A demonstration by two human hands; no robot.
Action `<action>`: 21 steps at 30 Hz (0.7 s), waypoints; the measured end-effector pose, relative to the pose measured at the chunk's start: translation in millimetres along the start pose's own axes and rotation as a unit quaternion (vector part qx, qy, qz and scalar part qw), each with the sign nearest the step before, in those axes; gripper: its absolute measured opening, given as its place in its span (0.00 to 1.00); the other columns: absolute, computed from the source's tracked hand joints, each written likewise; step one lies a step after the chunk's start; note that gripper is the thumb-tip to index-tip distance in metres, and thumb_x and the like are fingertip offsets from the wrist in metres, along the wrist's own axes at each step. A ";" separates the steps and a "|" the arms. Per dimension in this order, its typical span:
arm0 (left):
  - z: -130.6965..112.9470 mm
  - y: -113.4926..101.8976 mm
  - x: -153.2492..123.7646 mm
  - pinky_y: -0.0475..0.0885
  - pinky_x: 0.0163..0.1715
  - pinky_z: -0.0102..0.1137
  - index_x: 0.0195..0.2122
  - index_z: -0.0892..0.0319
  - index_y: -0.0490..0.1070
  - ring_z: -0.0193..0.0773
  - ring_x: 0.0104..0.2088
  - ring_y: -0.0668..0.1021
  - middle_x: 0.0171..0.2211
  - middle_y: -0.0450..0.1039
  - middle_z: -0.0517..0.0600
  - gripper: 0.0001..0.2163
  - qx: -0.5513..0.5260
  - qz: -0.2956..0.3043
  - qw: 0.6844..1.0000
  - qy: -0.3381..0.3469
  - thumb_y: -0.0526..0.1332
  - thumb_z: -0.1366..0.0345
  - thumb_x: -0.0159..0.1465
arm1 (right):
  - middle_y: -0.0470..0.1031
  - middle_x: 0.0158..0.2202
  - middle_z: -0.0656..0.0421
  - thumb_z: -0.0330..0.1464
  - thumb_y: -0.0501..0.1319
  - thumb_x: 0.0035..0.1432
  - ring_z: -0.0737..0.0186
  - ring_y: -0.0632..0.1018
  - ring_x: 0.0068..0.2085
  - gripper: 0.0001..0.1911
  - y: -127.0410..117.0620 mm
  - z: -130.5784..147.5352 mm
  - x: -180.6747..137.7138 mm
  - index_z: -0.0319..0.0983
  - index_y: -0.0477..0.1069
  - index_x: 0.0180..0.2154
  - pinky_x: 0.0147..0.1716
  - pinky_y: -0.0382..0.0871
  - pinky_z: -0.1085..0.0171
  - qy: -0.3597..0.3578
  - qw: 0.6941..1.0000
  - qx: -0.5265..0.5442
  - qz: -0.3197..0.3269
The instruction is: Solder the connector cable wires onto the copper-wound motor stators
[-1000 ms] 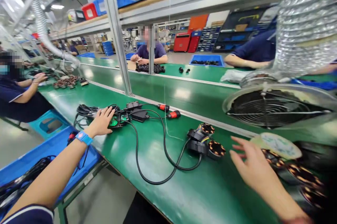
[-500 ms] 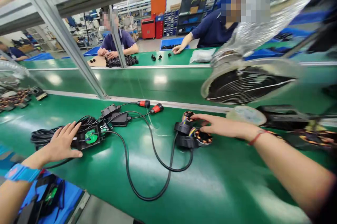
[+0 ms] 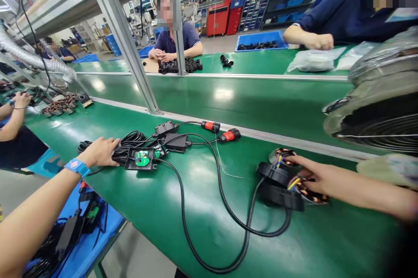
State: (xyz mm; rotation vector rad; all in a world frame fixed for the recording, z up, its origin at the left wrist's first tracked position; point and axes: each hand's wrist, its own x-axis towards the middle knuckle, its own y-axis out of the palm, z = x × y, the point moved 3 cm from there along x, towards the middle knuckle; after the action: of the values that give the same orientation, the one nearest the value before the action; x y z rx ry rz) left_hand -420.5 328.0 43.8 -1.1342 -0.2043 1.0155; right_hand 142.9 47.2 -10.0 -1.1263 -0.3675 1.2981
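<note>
My left hand point(image 3: 99, 152) rests on a coil of black cable point(image 3: 129, 141), fingers on top and thumb beneath, closed on it. Right beside it lies an open black box with a green disc point(image 3: 141, 158). A long black cable point(image 3: 225, 208) loops across the green belt to two black motor units with copper windings point(image 3: 283, 182). My right hand point(image 3: 315, 176) lies stretched out between the two windings, its fingertips touching them, gripping nothing.
Two red-tipped connectors point(image 3: 224, 132) and black adapter boxes point(image 3: 171, 135) lie behind the cable. A wire-guarded fan point(image 3: 379, 117) with foil duct stands at right. A blue bin point(image 3: 81, 243) of cables sits below left. A metal post point(image 3: 130, 51) rises mid-bench. Other people work opposite and at left.
My left hand slid off the green-disc box onto the cable coil and closed on it. My right hand reached the two motor units and stays on them. The view swung.
</note>
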 end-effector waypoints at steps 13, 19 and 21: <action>-76.9 -89.8 107.5 0.67 0.42 0.42 0.42 0.66 0.71 0.53 0.36 0.80 0.35 0.79 0.60 0.17 0.059 -0.156 0.983 0.072 0.55 0.55 0.63 | 0.80 0.38 0.60 0.30 0.59 0.53 0.59 0.78 0.36 0.14 -3.5 55.5 35.8 0.43 0.74 0.43 0.33 0.65 0.66 -0.028 0.997 0.009 -0.078; -125.3 -158.9 193.6 0.63 0.45 0.40 0.42 0.64 0.69 0.51 0.38 0.79 0.37 0.78 0.60 0.16 0.048 -0.225 0.971 0.066 0.57 0.56 0.62 | 0.80 0.36 0.59 0.32 0.62 0.52 0.60 0.78 0.34 0.15 -33.0 44.1 82.2 0.43 0.76 0.44 0.30 0.64 0.67 0.088 0.979 0.039 -0.177; -138.0 -175.3 222.5 0.62 0.46 0.41 0.43 0.64 0.69 0.51 0.38 0.79 0.38 0.78 0.60 0.16 0.036 -0.249 0.967 0.047 0.59 0.56 0.62 | 0.79 0.38 0.58 0.31 0.62 0.54 0.61 0.78 0.36 0.13 -46.5 33.9 93.5 0.41 0.76 0.43 0.32 0.65 0.67 0.129 0.964 0.054 -0.225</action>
State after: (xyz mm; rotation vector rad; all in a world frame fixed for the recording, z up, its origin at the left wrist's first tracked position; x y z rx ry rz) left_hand -113.1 396.8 49.7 -0.9940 -0.3541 0.5184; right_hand 171.4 151.2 10.2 -1.0308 -0.3298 0.7536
